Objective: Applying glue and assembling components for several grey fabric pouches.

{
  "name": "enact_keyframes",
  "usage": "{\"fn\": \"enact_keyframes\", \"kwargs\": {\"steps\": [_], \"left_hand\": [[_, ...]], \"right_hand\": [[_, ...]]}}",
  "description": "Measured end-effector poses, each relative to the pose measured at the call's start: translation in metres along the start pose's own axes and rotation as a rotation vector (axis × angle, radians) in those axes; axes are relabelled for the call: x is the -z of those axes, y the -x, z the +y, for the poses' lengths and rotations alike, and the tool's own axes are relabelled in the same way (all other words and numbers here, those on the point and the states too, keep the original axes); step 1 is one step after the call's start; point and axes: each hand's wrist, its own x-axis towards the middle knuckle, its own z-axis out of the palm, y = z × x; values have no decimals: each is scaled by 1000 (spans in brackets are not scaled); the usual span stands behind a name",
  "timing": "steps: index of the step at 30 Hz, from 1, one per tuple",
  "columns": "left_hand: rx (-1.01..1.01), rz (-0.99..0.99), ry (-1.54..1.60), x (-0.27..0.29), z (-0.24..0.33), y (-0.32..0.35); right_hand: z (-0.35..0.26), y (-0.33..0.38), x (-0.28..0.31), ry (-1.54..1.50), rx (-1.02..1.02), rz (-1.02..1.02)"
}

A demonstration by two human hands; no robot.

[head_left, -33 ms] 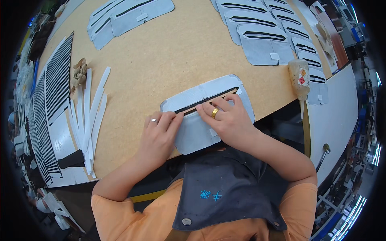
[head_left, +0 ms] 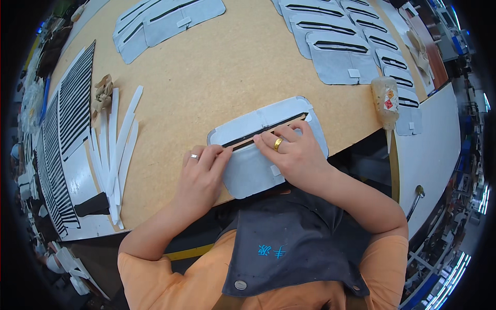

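A light grey rounded fabric panel [head_left: 258, 124] with a long dark slot lies at the near edge of the tan work table [head_left: 206, 67]. My left hand [head_left: 202, 173], a silver ring on it, presses its fingertips on the panel's left end at the slot. My right hand [head_left: 289, 150], wearing a gold ring, lies flat over the panel's right half with fingers along the slot's lower edge. Both hands press down; neither lifts the panel.
Several white strips [head_left: 116, 150] lie fanned at the left beside rows of black strips on white sheets [head_left: 64, 129]. Stacks of similar grey panels sit at the far left [head_left: 165, 20] and far right [head_left: 341, 49]. A glue bottle [head_left: 385, 101] lies at the right edge.
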Motion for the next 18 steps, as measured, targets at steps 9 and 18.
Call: {"fn": "enact_keyframes", "kwargs": {"steps": [9, 18], "left_hand": [[49, 103, 145, -2, -7, 9], [73, 223, 138, 2, -18, -63]], "right_hand": [[-12, -18, 3, 134, 235, -28], [28, 16, 44, -152, -276, 297]]}}
